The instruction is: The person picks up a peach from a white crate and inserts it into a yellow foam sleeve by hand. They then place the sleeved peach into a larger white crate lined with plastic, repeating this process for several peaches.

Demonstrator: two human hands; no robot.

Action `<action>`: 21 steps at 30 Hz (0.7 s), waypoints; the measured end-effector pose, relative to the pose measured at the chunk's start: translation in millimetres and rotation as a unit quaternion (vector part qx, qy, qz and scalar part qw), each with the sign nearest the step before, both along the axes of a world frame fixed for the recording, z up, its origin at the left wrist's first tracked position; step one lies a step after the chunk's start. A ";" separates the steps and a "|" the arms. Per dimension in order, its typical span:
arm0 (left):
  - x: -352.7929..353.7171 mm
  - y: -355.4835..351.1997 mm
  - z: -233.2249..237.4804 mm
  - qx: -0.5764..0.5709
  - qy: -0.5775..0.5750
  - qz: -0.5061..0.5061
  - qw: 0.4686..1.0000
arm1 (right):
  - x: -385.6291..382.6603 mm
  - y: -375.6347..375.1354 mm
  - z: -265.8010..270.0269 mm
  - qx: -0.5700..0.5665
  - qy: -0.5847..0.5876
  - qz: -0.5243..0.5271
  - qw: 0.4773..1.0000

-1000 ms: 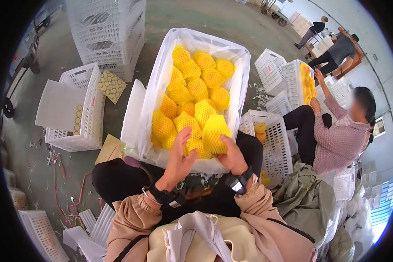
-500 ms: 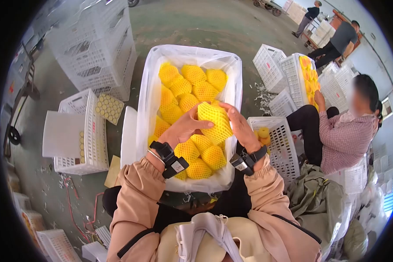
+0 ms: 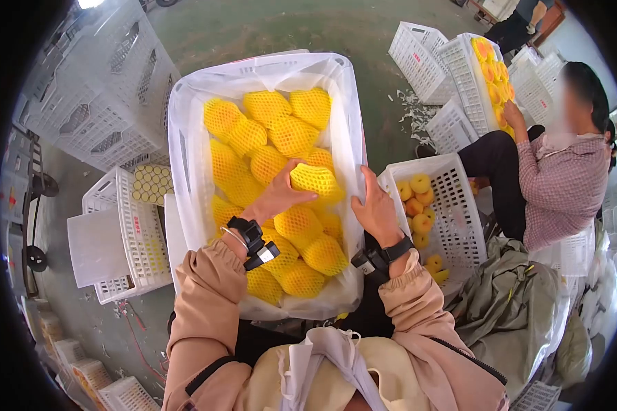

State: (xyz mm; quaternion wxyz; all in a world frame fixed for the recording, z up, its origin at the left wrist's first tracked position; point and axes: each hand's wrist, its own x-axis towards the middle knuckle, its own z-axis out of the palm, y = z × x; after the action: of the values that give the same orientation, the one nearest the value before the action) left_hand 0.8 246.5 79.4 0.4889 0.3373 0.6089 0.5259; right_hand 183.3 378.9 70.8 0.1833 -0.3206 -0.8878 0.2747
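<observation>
While left hand (image 3: 275,198) curls fingers round the foam-netted fruit (image 3: 314,179) at frame ctr, above the lined crate (image 3: 183,147), right hand (image 3: 376,211) lies flat, fingers unclenched, on its rim; fruit's prob. light, bruisable, net soft, so cup underneath, don't pinch.

Fruit (image 3: 315,181): one piece, sleeved in yellow foam netting and lying on its side. It is pinched in the fingers of the left hand (image 3: 275,198) over the middle of the crate (image 3: 185,137), just above the pile (image 3: 267,109).

Crate: white slatted plastic with a translucent liner (image 3: 350,103), nearly full of like netted pieces.

Right hand (image 3: 373,209): laid flat against the crate's right rim.
</observation>
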 end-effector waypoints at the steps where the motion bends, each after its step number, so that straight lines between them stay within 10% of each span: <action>1: -1.0 0.1 -7.7 -0.003 0.001 0.000 1.000 | -0.6 1.2 -0.4 -0.003 0.001 0.000 1.000; 10: -8.3 18.7 -26.1 -0.023 0.047 -0.029 0.998 | -0.6 5.7 5.8 -0.043 -0.068 -0.001 0.997; 15: -6.2 26.1 -28.7 -0.089 0.395 -0.102 0.908 | -0.6 7.2 7.9 -0.068 -0.053 0.015 0.996; 18: -7.7 22.2 -12.2 -0.034 0.446 0.034 0.894 | 2.3 8.7 9.9 -0.088 -0.060 0.012 0.994; 21: -7.1 19.4 -8.4 0.025 0.360 -0.086 0.929 | 3.8 10.6 5.5 -0.080 -0.049 0.024 0.995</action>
State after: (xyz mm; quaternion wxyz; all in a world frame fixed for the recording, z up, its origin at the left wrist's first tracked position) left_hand -6.3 265.9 71.0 0.2709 0.5672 0.6993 0.3404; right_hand 187.2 389.5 76.3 0.1067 -0.3257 -0.8785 0.3330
